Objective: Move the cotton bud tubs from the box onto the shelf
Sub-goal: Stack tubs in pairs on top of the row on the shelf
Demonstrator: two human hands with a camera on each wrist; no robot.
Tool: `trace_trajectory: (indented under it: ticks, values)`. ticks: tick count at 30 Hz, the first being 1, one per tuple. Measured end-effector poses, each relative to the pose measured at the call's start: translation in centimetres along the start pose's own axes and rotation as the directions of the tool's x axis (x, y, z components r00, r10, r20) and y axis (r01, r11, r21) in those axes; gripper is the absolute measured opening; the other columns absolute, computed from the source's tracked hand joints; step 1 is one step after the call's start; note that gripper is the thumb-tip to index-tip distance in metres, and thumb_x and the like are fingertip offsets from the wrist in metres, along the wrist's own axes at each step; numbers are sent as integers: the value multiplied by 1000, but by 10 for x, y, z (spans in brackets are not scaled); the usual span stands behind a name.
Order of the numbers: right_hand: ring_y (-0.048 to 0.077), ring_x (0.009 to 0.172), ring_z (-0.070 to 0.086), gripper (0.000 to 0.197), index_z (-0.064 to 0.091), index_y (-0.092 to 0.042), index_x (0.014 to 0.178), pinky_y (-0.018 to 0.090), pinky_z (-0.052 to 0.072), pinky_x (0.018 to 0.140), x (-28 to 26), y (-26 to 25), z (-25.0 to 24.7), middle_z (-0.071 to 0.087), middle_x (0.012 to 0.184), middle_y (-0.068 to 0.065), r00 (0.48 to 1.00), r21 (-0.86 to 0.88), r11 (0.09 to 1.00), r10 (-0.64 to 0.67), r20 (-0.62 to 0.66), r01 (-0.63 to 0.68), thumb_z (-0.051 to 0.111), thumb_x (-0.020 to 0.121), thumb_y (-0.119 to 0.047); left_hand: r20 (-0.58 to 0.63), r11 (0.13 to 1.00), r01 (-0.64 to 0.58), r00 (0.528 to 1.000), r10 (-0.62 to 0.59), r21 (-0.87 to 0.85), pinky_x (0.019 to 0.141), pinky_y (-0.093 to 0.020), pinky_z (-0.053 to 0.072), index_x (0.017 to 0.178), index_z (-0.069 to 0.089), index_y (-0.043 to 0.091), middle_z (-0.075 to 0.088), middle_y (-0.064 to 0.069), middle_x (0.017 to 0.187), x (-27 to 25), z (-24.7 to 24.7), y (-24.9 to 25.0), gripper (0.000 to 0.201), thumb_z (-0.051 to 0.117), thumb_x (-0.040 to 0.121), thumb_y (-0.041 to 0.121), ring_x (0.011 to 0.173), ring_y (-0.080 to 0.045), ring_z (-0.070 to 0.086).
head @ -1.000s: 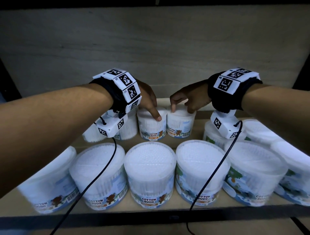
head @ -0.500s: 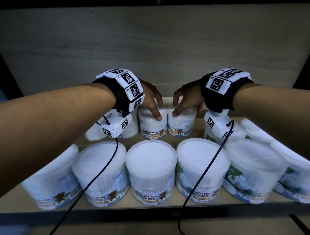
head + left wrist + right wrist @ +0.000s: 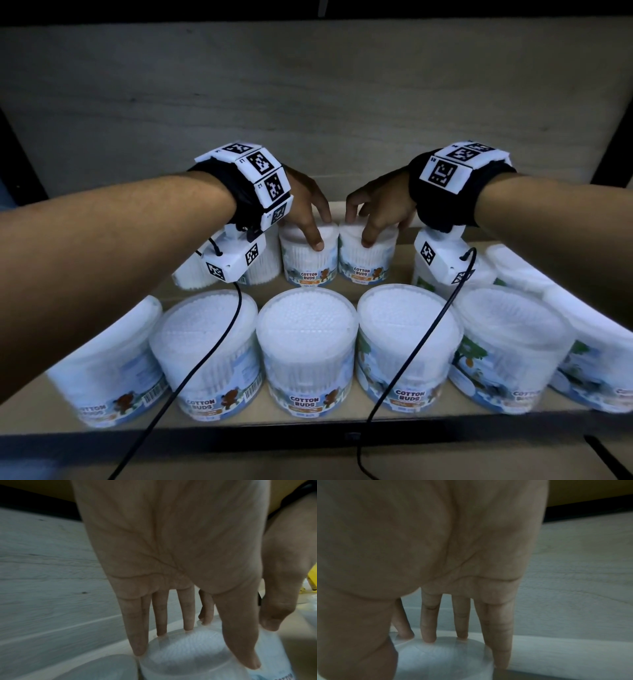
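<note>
Two small cotton bud tubs stand side by side at the back of the wooden shelf [image 3: 346, 289]. My left hand [image 3: 320, 233] holds the left tub [image 3: 305, 265] from above, its thumb on the near edge of the lid and its fingers [image 3: 161, 622] on the far rim of that tub [image 3: 180, 662]. The right hand [image 3: 359, 230] grips the right tub [image 3: 363, 262] the same way, and its fingers [image 3: 428, 626] reach down over the far rim of the lid [image 3: 445, 660]. Both tubs rest upright on the shelf. No box is in view.
Several larger tubs [image 3: 306, 346] fill the front row near the shelf's dark front edge [image 3: 342, 437]. More tubs stand at the back left [image 3: 263, 267] and back right [image 3: 513, 270]. The shelf's back wall [image 3: 308, 102] is just behind my hands. Two black cables [image 3: 212, 353] hang over the front row.
A second ago single fingertips touched the two lids. Both hands have since spread their fingers down around the lids. The two tubs stay in the same place.
</note>
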State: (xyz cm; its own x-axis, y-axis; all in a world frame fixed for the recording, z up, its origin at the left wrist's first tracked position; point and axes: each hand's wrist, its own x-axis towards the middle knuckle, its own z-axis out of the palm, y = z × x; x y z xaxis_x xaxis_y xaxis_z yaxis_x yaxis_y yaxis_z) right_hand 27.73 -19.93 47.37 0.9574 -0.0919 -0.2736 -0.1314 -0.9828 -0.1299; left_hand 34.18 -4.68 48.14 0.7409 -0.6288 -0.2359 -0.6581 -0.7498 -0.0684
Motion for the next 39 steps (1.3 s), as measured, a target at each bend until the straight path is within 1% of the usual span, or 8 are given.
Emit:
trace_trajectory:
  ticks: [7, 15, 19, 23, 28, 31, 36, 39]
  values:
    - [28, 115, 57, 51, 52, -33, 119, 45, 60, 85, -7, 0, 1, 53, 137, 2, 999, -32, 999, -39, 14, 39, 80, 79, -23, 15, 999, -16, 1000, 16, 40, 99, -32, 50, 134, 54, 40, 59, 7, 128, -7, -2, 4, 71, 79, 70, 57, 111, -16, 61]
    - [22, 109, 61, 51, 56, -36, 117, 43, 61, 83, -21, -1, 4, 60, 133, -1, 998, -33, 998, -57, 6, 58, 81, 74, -26, 56, 997, -41, 998, 37, 67, 100, -33, 50, 129, 57, 40, 62, 7, 123, -20, -2, 8, 68, 80, 68, 57, 109, -16, 64]
    - [25, 112, 63, 54, 55, -35, 120, 47, 60, 85, -31, -4, 6, 61, 134, 1, 998, -65, 996, -65, 23, 67, 81, 74, -27, 71, 998, -41, 997, 37, 56, 101, -35, 50, 126, 58, 41, 63, 6, 122, -27, -1, 10, 67, 81, 65, 59, 110, -17, 64]
    - [25, 112, 64, 53, 55, -38, 118, 44, 61, 86, -39, -5, 7, 60, 134, -1, 997, -71, 995, -66, 29, 68, 82, 74, -29, 81, 999, -39, 996, 37, 24, 99, -34, 52, 124, 60, 42, 64, 7, 120, -34, 0, 11, 67, 83, 64, 57, 107, -16, 65]
    - [27, 116, 62, 52, 56, -38, 119, 44, 60, 87, -49, -6, 8, 58, 136, -2, 997, -58, 996, -70, 39, 72, 82, 75, -29, 104, 999, -36, 994, 35, 10, 102, -37, 50, 118, 62, 47, 69, 8, 114, -45, 1, 15, 84, 77, 39, 71, 108, -18, 67]
    - [24, 118, 60, 52, 57, -38, 120, 45, 59, 89, -54, -6, 9, 57, 136, -2, 997, -50, 996, -65, 50, 68, 82, 76, -30, 118, 999, -39, 992, 37, 21, 102, -37, 49, 120, 61, 46, 68, 8, 115, -51, 1, 18, 80, 78, 46, 69, 109, -18, 66]
    - [23, 118, 59, 51, 56, -39, 122, 43, 59, 90, -61, -7, 10, 55, 137, -3, 997, -43, 997, -57, 58, 59, 81, 77, -31, 117, 998, -35, 993, 29, 46, 102, -37, 49, 121, 60, 47, 70, 6, 114, -55, 1, 23, 90, 71, 36, 77, 109, -20, 67]
    - [24, 117, 61, 49, 57, -42, 119, 44, 58, 93, -63, -7, 10, 56, 134, -6, 997, -64, 996, -53, 49, 56, 80, 76, -35, 104, 1000, -24, 994, 23, 15, 99, -37, 52, 120, 61, 46, 69, 4, 115, -58, 3, 24, 80, 74, 46, 74, 108, -21, 67]
